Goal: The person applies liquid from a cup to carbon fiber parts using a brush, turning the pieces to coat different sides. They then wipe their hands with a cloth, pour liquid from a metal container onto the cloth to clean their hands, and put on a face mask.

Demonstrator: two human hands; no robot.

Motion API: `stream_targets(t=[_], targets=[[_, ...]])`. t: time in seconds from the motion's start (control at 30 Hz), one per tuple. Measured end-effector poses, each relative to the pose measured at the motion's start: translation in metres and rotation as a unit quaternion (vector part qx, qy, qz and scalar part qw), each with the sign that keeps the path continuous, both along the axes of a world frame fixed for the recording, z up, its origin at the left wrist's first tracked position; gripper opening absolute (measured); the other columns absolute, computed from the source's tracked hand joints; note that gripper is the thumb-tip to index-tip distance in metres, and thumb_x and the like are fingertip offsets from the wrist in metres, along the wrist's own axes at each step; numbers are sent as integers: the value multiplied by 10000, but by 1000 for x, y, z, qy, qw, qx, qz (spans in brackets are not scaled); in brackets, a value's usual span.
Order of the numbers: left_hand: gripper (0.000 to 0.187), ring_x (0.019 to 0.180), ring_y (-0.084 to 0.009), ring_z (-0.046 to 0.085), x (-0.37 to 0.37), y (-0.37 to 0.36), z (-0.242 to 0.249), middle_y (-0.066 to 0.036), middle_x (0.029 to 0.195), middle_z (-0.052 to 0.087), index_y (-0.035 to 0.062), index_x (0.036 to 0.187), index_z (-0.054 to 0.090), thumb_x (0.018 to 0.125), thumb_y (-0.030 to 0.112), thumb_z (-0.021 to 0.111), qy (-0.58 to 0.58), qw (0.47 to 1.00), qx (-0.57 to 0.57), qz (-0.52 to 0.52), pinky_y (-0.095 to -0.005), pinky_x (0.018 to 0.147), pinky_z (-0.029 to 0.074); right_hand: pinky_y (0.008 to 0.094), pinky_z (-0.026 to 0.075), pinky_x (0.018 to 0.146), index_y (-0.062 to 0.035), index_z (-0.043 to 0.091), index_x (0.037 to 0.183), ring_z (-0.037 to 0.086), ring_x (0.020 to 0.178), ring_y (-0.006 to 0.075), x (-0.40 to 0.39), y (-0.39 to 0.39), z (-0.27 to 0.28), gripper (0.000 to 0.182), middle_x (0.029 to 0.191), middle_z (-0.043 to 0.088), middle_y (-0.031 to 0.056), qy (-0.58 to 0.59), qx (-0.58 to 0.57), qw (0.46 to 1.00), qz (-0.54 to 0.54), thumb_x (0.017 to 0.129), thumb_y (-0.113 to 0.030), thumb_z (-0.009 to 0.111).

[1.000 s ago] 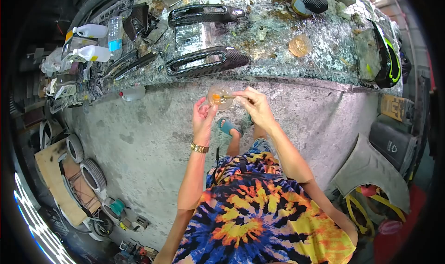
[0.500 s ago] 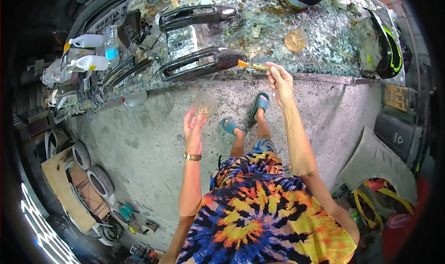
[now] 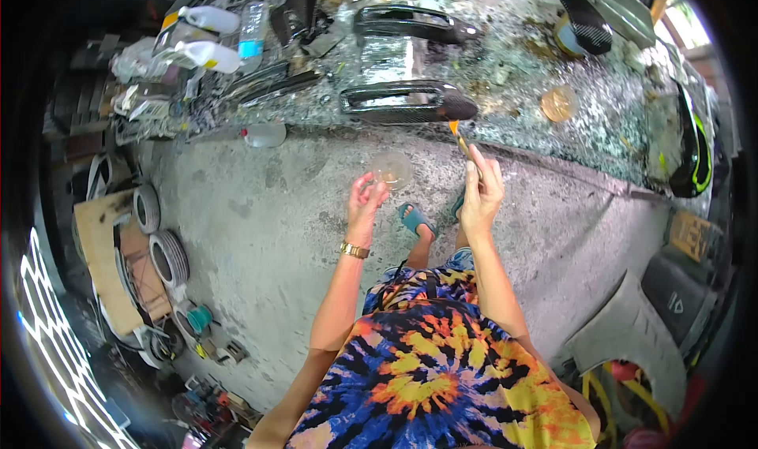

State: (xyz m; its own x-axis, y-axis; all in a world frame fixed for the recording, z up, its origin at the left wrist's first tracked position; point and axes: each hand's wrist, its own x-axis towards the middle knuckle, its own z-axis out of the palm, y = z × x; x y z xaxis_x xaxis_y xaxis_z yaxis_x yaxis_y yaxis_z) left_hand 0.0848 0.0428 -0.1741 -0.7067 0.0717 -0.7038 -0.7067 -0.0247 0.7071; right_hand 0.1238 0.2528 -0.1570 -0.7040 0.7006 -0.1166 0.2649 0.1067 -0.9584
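Note:
My left hand (image 3: pixel 367 200) is closed on a clear plastic cup (image 3: pixel 392 170), held over the floor in front of the bench. In my right hand (image 3: pixel 482 192) is a paintbrush (image 3: pixel 464 141) with orange at its tip end, gripped by the handle. The brush tip is right at the lower edge of a glossy black carbon-fibre part (image 3: pixel 458 106), near its rounded right end. That part lies at the front of the bench and has a long slot in it. A similar carbon-fibre part (image 3: pixel 454 29) lies behind it.
The stained workbench (image 3: pixel 513 141) carries white jugs (image 3: pixel 209 56) and a clear bottle (image 3: pixel 253 35) at left. A round amber disc (image 3: pixel 559 103) lies to the right, near a black and green part (image 3: pixel 699 153). Tyres (image 3: pixel 168 258) stand at left and a grey fender (image 3: pixel 632 338) at lower right.
The view has shifted, so the bench sits further right. My right hand has turned the brush from sideways to pointing up, with its tip beneath the part's end. My left hand still holds the cup.

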Motion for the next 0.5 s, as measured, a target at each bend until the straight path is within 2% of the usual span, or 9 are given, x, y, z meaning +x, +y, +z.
stream_targets(t=[0.03,0.1,0.17,0.23,0.27,0.3,0.37,0.4,0.5], targets=[[505,1038,-191,588,0,0,1,-116,1174,567,50,1282,409,878,239,645,-2,1000,1,-9,-327,925,463,234,366,566,-70,640,1145,432,644,87,3,-3,4,295,760,488,25,5,-1,1000,10,863,-1,591],[498,1031,-179,587,1,-3,-3,-115,1157,575,47,1285,408,882,229,637,16,1000,-6,-9,-313,916,465,240,383,569,-62,643,1130,457,643,113,6,-6,17,291,770,508,34,9,55,996,74,852,13,594],[495,1032,-172,584,4,-6,-11,-116,1142,581,43,1283,406,884,229,632,36,999,12,-31,-304,909,466,249,401,582,-47,645,1101,485,661,128,7,-9,34,270,782,521,42,28,61,990,124,842,19,604],[497,1029,-169,585,4,-4,-5,-116,1138,582,42,1282,401,885,231,632,42,999,25,-18,-300,908,464,251,410,601,-31,642,1074,497,681,132,5,-15,46,240,792,525,50,6,9,979,204,841,16,607],[499,1026,-166,585,4,-2,-2,-115,1133,584,42,1281,395,885,233,631,48,998,31,-10,-296,907,463,278,439,618,-29,640,1042,537,690,170,2,-17,49,220,820,542,70,-13,-1,974,227,827,10,618],[499,1026,-166,585,2,-2,1,-115,1133,584,42,1281,395,885,233,631,50,998,40,-8,-296,907,463,278,439,618,-29,640,1042,537,690,170,-2,-19,48,220,820,542,70,-13,9,973,229,827,10,618],[507,1027,-161,582,-1,-1,7,-112,1141,578,44,1280,381,885,239,632,47,998,49,-7,-299,905,462,320,463,644,-45,622,1061,568,712,242,-10,-21,43,239,882,555,91,17,71,944,321,825,-10,615],[517,1033,-159,579,-2,-1,7,-110,1159,568,47,1281,372,885,249,634,50,997,51,-1,-297,906,459,368,473,669,-57,595,1059,578,763,297,-14,-22,44,241,923,535,103,-26,75,930,359,820,-34,596],[525,1036,-158,577,-3,0,9,-110,1172,560,46,1283,370,883,258,637,22,997,63,26,-296,904,457,361,480,719,-77,584,1071,583,848,294,-24,-21,50,253,938,525,106,-85,120,896,419,821,-38,575]])
